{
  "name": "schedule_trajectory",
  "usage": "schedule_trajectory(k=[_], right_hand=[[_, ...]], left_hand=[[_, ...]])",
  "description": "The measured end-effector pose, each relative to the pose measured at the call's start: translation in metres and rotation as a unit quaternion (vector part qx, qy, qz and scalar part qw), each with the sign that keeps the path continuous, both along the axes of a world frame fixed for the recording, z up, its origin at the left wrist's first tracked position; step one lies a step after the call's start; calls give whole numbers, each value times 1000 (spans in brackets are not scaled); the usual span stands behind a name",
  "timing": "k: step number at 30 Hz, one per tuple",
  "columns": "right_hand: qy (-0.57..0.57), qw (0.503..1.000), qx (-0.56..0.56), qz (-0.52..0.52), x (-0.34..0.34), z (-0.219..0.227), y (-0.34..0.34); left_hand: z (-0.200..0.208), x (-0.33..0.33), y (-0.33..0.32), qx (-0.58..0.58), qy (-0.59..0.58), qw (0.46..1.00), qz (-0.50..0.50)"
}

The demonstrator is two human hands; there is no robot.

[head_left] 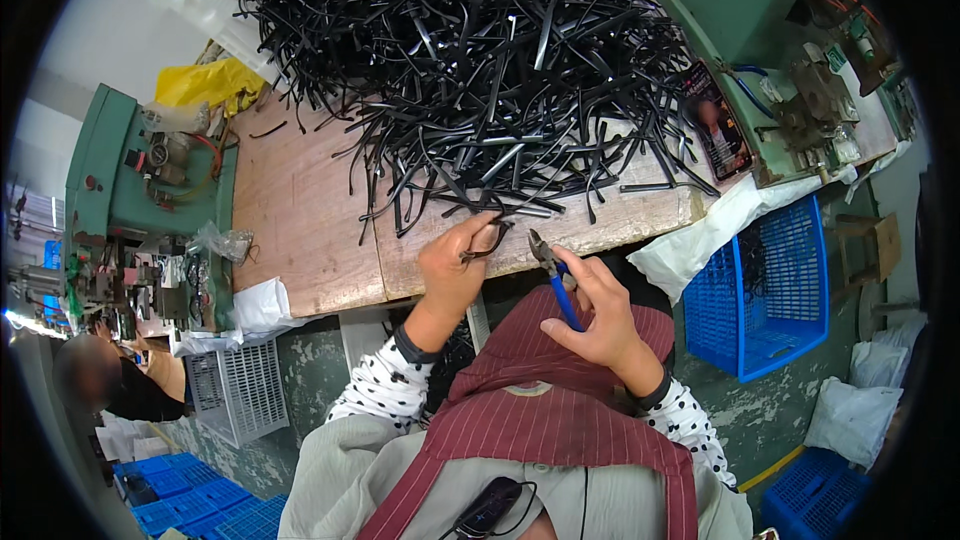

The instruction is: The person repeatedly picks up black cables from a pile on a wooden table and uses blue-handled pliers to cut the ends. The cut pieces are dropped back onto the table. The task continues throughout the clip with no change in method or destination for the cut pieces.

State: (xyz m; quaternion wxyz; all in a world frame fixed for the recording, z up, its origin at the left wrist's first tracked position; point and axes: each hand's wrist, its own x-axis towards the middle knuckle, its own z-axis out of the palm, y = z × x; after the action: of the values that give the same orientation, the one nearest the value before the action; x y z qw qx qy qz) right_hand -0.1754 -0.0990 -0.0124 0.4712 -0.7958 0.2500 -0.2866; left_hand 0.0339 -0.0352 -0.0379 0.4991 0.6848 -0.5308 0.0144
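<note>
My left hand (455, 262) is closed around a thin, dark curved piece (490, 247) that looks like an eyeglass temple, held at the table's front edge. Only part of it shows past the fingers. In my right hand (602, 318) lies a pair of cutting pliers (553, 275) with blue handles, jaws pointing up and toward the left hand. A small gap separates the jaws from the dark piece. Beyond both hands a large heap of black eyeglass temples (480, 70) spreads over the wooden table (300, 230).
Green machines (105, 175) stand left and right of the table, the right one with a metal fixture (815, 105). A phone-like dark panel (722, 135) leans beside the heap. A blue crate (765, 330) sits below right, a white crate (240, 395) below left. Another person (145, 380) is at far left.
</note>
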Motion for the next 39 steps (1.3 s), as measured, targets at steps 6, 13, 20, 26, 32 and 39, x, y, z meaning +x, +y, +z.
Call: schedule_trajectory(k=[6, 13, 20, 26, 32, 39], right_hand=[[4, 1000, 5, -3, -1, -3, 3], [-8, 1000, -19, 9, 2, -3, 4], [48, 987, -150, 22, 1, 10, 15], [83, 969, -231, 24, 5, 16, 21], [100, 963, -249, 29, 5, 18, 20], [95, 964, -246, 29, 4, 17, 21]], left_hand=[[15, -12, 13, 38, 585, 808, -51], [50, -13, 37, 65, 699, 704, -106], [40, 4, 25, 28, 697, 703, -138], [42, 6, 19, 4, 703, 673, -228], [45, 7, 18, 32, 700, 674, -233], [35, 3, 20, 0, 709, 664, -237]])
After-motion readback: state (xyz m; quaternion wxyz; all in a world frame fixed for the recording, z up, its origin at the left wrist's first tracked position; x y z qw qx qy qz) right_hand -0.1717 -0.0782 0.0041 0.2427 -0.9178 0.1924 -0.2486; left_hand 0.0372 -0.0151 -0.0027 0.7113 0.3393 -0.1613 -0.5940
